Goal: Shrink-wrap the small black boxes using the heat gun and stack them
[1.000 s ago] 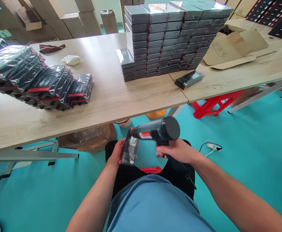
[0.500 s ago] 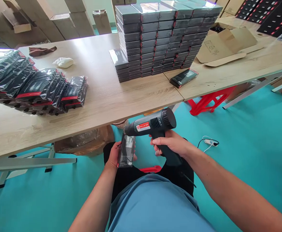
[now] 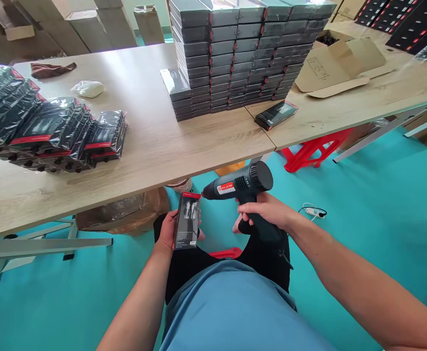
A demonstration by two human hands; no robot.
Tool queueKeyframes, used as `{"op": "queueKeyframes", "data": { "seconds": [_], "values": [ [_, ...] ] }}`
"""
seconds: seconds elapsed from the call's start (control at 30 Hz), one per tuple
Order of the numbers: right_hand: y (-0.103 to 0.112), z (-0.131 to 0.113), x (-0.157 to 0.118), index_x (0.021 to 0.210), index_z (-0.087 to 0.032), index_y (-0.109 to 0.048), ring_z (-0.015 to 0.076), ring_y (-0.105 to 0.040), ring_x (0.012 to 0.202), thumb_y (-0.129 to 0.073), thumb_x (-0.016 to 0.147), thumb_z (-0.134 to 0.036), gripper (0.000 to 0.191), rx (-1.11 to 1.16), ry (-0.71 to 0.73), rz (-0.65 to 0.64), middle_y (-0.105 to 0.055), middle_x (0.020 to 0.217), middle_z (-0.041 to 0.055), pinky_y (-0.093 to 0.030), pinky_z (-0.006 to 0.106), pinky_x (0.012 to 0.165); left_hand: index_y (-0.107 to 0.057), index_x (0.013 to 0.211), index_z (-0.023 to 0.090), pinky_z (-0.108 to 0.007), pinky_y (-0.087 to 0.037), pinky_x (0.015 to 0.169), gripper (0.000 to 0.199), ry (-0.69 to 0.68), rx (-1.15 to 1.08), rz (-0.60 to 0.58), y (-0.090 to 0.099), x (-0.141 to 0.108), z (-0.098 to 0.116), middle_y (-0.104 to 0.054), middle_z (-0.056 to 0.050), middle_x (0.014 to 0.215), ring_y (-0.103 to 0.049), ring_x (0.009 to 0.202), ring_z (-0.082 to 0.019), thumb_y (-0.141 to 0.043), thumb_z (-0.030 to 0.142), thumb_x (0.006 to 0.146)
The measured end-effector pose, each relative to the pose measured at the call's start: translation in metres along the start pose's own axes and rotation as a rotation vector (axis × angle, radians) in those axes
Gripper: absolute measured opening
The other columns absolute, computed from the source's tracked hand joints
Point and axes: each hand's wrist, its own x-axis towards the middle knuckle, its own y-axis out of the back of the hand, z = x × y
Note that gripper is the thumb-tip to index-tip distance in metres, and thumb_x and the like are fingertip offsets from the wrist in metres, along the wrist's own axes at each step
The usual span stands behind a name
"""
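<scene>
My left hand (image 3: 168, 231) is wrapped round a slim black box (image 3: 187, 222) with a red band along its top end, held over my lap with its printed face up. In my right hand (image 3: 262, 210) is a dark heat gun (image 3: 237, 183), gripped by its handle. The gun's nozzle points left and sits just beside the box's upper right corner. Part of my left hand's fingers shows past the box's right edge; the rest is hidden beneath it.
Loosely wrapped boxes (image 3: 52, 131) are piled at the table's left. A tall stack of black boxes (image 3: 235, 58) stands at the back, with one single box (image 3: 276, 114) before it. An opened carton (image 3: 330, 68) lies to the right. The table edge (image 3: 133, 192) runs just beyond my hands.
The heat gun has shifted right, off the top end of the box. The box has turned so that its printed face and red band show more fully.
</scene>
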Motion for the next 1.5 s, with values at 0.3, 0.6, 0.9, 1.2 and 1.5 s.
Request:
{"op": "queueKeyframes", "data": {
  "seconds": [0.3,0.6,0.9,1.2,1.5],
  "values": [
    [-0.003,0.016,-0.003,0.085,-0.015,-0.069,0.0189,-0.063,0.064,-0.075,0.08,-0.034,0.02,-0.08,0.022,-0.065,-0.071,0.073,0.0073,-0.052,0.03,0.055,-0.072,0.117,0.009,-0.048,-0.062,0.085,0.046,-0.017,-0.012,0.015,0.001,-0.003,-0.001,-0.079,-0.016,0.099,-0.076,0.096,-0.035,-0.056,0.038,0.084],
    [-0.01,0.03,-0.024,0.095,-0.016,-0.072,0.0181,-0.064,0.068,-0.074,0.08,-0.032,0.021,-0.065,0.004,-0.024,-0.075,0.086,0.0076,-0.054,0.031,0.059,-0.073,0.112,0.011,-0.047,-0.062,0.085,0.042,-0.048,-0.008,0.02,-0.001,-0.002,-0.002,-0.079,-0.014,0.095,-0.076,0.096,-0.034,-0.055,0.038,0.085],
    [-0.051,0.043,-0.029,0.091,-0.018,-0.07,0.0169,-0.062,0.065,-0.073,0.079,-0.032,0.019,0.065,-0.009,0.057,-0.068,0.075,0.0022,-0.054,0.031,0.06,-0.071,0.121,0.012,-0.044,-0.06,0.091,0.049,-0.293,-0.066,-0.044,-0.006,0.0,-0.005,-0.077,-0.013,0.114,-0.074,0.103,-0.031,-0.055,0.043,0.085],
    [-0.037,0.051,-0.03,0.094,-0.016,-0.071,0.0171,-0.062,0.063,-0.075,0.078,-0.034,0.025,0.088,-0.048,0.092,-0.069,0.072,0.0038,-0.053,0.03,0.058,-0.068,0.128,0.01,-0.047,-0.058,0.094,0.057,-0.273,-0.103,-0.078,-0.011,-0.004,-0.007,-0.075,-0.016,0.12,-0.073,0.108,-0.033,-0.056,0.044,0.084],
    [-0.045,0.022,-0.016,0.087,-0.016,-0.071,0.0167,-0.062,0.062,-0.075,0.08,-0.033,0.018,0.068,0.093,-0.068,-0.069,0.071,0.0036,-0.054,0.031,0.061,-0.074,0.106,0.012,-0.045,-0.062,0.077,0.04,-0.073,0.033,0.022,0.003,0.005,-0.015,-0.078,-0.014,0.088,-0.076,0.09,-0.036,-0.056,0.042,0.086]
  ]
}}
